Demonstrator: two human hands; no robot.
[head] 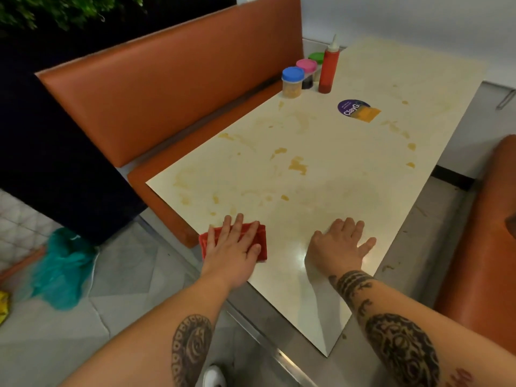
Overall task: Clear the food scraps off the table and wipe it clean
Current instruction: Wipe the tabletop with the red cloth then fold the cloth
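The cream table (329, 169) carries yellow-brown smears and small food scraps (298, 165) across its middle and far half. My left hand (236, 244) lies flat with straight fingers on a folded red cloth (261, 241) at the table's near left edge. My right hand (339, 244) rests flat on the bare tabletop about a hand's width to the right of the cloth, fingers spread. The strip of table nearest me looks shiny.
A red sauce bottle (329, 68) and three lidded jars, blue (292, 82), pink (306, 69) and green (317, 57), stand at the far left corner. A purple sticker (354, 109) lies nearby. Orange benches (167, 88) flank the table. A teal bag (62, 272) sits on the floor.
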